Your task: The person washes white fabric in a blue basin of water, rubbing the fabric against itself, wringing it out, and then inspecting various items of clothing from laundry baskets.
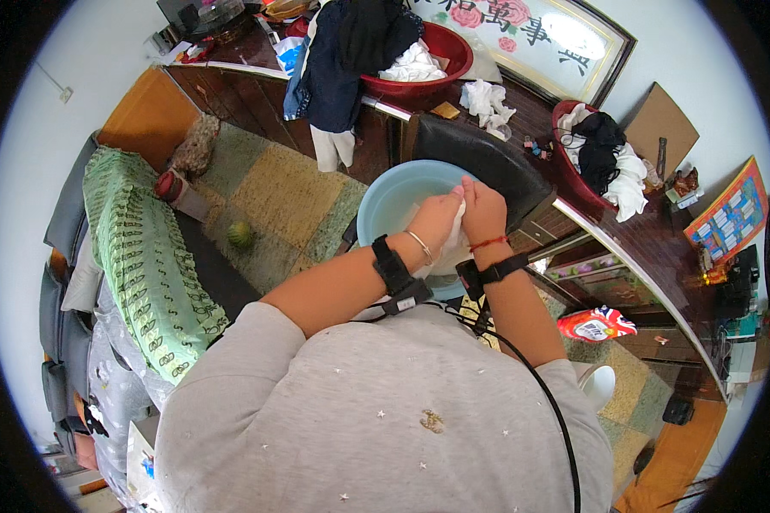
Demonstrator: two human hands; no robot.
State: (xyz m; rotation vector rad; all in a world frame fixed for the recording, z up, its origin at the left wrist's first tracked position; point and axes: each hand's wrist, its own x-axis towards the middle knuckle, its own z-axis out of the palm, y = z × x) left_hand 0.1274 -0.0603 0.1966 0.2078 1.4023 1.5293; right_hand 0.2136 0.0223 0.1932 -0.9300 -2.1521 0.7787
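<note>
Both hands meet over a light blue plastic basin that holds cloudy water. My left hand grips one side of a wet white cloth; its wrist has a bangle and a black strap. Against it, my right hand is closed on the same cloth, with a red cord and a black strap at the wrist. The cloth hangs down into the basin between the wrists. Part of it is hidden by the hands. Behind the basin stands a black chair back.
A red basin of clothes and a second red basin with black and white clothes stand on the dark cabinet top. Dark garments hang over its edge. A red packet lies right; a green-covered sofa stands left. Black cables cross my shirt.
</note>
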